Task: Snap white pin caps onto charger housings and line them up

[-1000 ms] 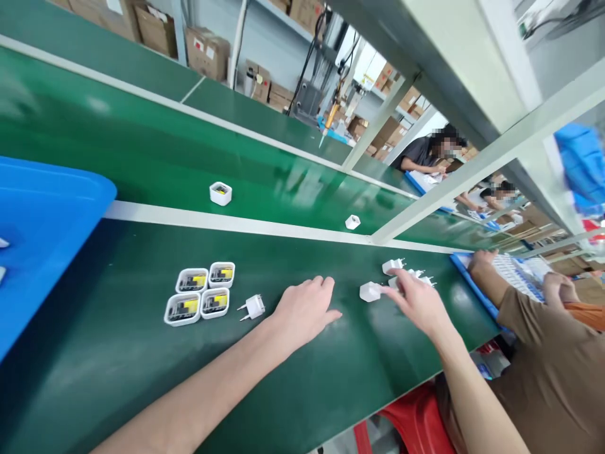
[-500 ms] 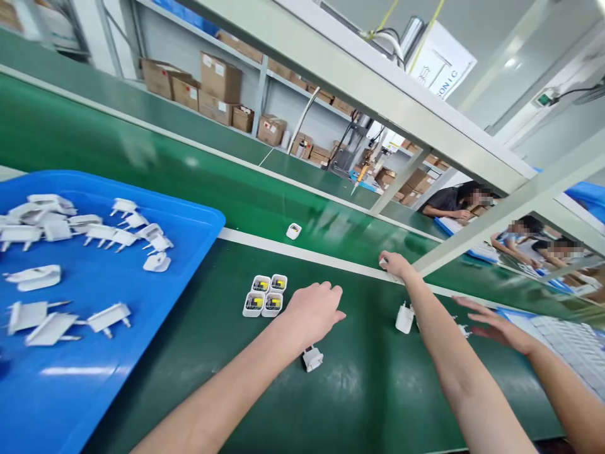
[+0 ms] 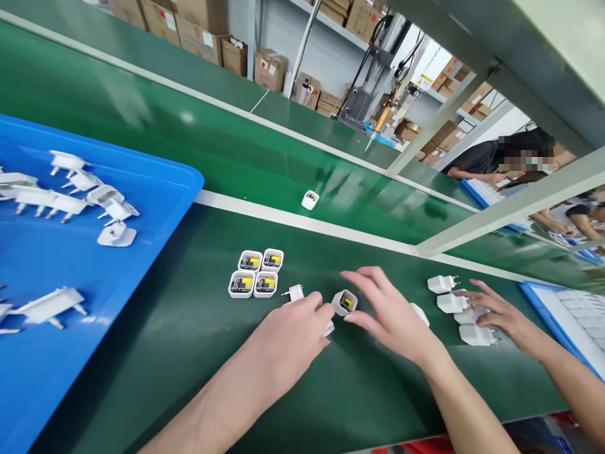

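Observation:
My left hand (image 3: 302, 331) is closed with its fingers curled down at the table. Part of a white plug cover (image 3: 329, 328) shows between its thumb and fingers. Another white plug cover (image 3: 295, 292) with a metal pin lies just beyond its knuckles. A white charger housing (image 3: 345, 302), its open end showing a yellow part and circuitry, sits tilted between the spread thumb and forefinger of my right hand (image 3: 387, 312). Left of both hands, several open charger housings (image 3: 255, 274) stand grouped together. A rounded white piece (image 3: 420, 314) is partly hidden behind my right hand.
A blue tray (image 3: 165, 233) with loose plug covers is at left. One housing (image 3: 310, 200) lies on the green belt (image 3: 227, 157) beyond the white strip. At right, another person's hand (image 3: 505, 318) is over several closed chargers (image 3: 452, 302), near a blue-edged tray (image 3: 558, 328). A slanted metal post (image 3: 510, 208) stands ahead.
My right hand has come back from the belt's edge toward my left hand, and a housing is now at its fingers. My left hand has lowered onto a plug cover. The view has shifted.

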